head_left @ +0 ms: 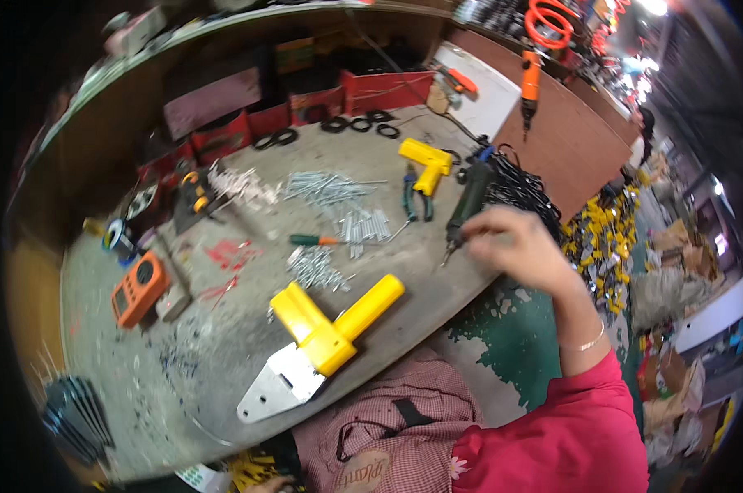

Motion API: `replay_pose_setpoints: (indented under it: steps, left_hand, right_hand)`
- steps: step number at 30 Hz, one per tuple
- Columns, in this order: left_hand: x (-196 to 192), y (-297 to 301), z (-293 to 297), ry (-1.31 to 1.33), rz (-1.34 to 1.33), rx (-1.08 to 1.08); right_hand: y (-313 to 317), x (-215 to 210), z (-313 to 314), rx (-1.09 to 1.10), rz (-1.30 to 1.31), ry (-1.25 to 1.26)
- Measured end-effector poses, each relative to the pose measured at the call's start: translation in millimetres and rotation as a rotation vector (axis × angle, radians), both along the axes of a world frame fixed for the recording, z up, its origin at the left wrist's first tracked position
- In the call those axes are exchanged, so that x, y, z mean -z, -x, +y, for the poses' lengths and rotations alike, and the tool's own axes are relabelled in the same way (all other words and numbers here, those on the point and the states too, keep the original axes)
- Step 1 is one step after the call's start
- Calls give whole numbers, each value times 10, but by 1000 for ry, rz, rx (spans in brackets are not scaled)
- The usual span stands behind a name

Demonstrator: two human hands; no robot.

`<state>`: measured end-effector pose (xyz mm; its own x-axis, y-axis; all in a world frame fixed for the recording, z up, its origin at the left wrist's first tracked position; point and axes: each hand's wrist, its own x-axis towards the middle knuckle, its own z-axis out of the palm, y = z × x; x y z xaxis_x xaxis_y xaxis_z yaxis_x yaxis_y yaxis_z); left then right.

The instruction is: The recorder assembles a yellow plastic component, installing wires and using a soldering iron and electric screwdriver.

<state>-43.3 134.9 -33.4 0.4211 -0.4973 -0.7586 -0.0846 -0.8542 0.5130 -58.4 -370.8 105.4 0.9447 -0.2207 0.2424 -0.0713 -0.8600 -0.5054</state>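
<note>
My right hand (511,245) is over the bench's right front edge, its bent fingers blurred by motion. The fingertips overlap the lower end of a dark green electric screwdriver (471,195); whether they grip it I cannot tell. A yellow plastic tool body (328,335) with a pale metal plate (281,384) lies at the bench's front edge. My left hand (271,486) barely shows at the lower edge, beside yellow parts (256,470) below the bench. Its fingers are mostly cut off.
Long metal pins (326,186), short screws (318,267), a green-handled screwdriver (312,240), pliers (416,197) and another yellow body (425,162) lie on the bench (248,316). An orange radio-like box (139,289) stands left. An orange driver (530,90) hangs at upper right. Red bins (384,89) line the back.
</note>
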Motion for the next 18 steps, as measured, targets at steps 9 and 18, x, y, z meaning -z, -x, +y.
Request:
replay_pose_setpoints:
  steps: [9,18]
  left_hand:
    - [-698,-668,-1770,360,-1118,134]
    - [-513,-687,-1573,153,-975,-29]
  right_hand:
    - [-132,792,-2602,744,-135,682]
    - [81,331,-3052,746,-575,292]
